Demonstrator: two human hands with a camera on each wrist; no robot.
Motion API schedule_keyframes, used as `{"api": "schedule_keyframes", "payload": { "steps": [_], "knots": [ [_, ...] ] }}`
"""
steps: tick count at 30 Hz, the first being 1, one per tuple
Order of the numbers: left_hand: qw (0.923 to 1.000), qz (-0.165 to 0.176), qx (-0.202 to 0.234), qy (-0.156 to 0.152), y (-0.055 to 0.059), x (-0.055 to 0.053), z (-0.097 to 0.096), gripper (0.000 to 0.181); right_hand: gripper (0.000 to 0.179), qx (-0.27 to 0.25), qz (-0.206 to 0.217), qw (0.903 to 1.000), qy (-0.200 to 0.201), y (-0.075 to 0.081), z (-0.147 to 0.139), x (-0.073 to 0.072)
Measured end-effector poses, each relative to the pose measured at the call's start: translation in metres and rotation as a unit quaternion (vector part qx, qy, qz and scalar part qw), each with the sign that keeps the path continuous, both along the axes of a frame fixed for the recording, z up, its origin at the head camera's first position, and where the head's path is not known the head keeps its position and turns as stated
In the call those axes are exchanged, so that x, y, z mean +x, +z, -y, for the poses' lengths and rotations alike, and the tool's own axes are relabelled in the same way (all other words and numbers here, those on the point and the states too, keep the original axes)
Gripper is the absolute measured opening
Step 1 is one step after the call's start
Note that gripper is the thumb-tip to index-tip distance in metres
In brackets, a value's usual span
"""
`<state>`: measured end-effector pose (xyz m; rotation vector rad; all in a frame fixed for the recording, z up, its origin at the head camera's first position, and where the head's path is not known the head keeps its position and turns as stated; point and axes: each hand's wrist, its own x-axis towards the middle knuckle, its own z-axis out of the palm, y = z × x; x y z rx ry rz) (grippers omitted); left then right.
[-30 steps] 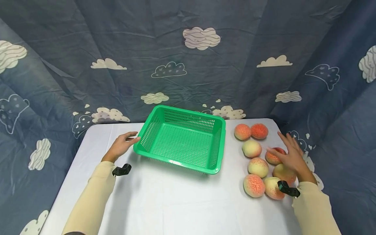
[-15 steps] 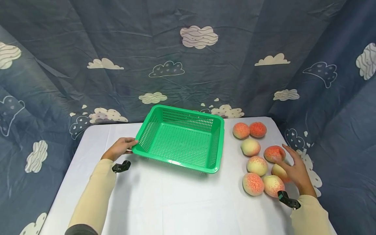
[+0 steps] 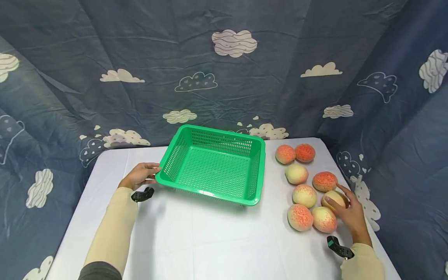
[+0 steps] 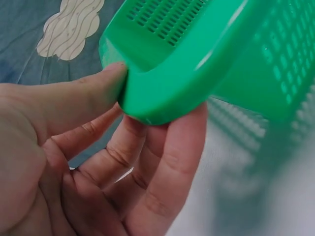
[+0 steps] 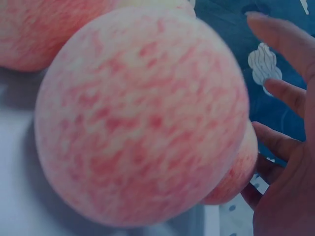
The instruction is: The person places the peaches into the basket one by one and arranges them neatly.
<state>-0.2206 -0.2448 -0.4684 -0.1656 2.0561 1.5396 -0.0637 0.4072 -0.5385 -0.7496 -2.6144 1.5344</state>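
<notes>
My left hand (image 3: 139,176) pinches the left corner of a green plastic basket (image 3: 206,196). In the left wrist view, the thumb (image 4: 98,87) lies against the rim and the fingers (image 4: 170,169) are bent beneath it. On the right, my right hand (image 3: 350,215) is spread over a pale yellow peach (image 3: 334,197), thumb on one side and fingers on the other. The right wrist view shows those fingers (image 5: 275,140) loosely spread beside that peach (image 5: 241,169). A speckled peach (image 5: 142,123) fills its foreground and hides part of the scene.
Several other peaches surround the right hand, including a red-orange peach (image 3: 324,181), a speckled peach (image 3: 324,219) and a coral peach (image 3: 300,217). Two more red peaches lie at the back right. White cloth covers the table (image 3: 210,241); a dark cloud-print curtain (image 3: 273,89) hangs behind.
My left hand has taken hold of the basket's corner, having hovered just beside it. My right hand has come down from above the peaches to the pale yellow one.
</notes>
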Motion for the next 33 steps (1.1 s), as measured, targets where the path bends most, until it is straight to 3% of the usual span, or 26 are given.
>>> {"api": "schedule_keyframes", "payload": {
  "steps": [3, 5, 13, 33],
  "knots": [
    [0.9998, 0.01, 0.019, 0.001, -0.002, -0.001, 0.002, 0.055, 0.083, -0.001, -0.006, 0.9999, -0.008, 0.0, 0.004, 0.004],
    [0.9995, 0.014, 0.028, 0.004, -0.002, -0.001, 0.003, 0.056, 0.081, -0.011, 0.001, 0.9998, -0.016, 0.01, 0.012, 0.007],
    [0.9979, 0.027, 0.055, 0.021, -0.004, -0.001, 0.002, 0.055, 0.08, -0.029, 0.03, 0.9973, -0.061, 0.002, 0.008, 0.01],
    [0.9971, 0.041, 0.057, 0.032, -0.001, -0.002, 0.001, 0.051, 0.095, -0.022, 0.043, 0.993, -0.108, -0.004, 0.008, 0.004]
  ]
}}
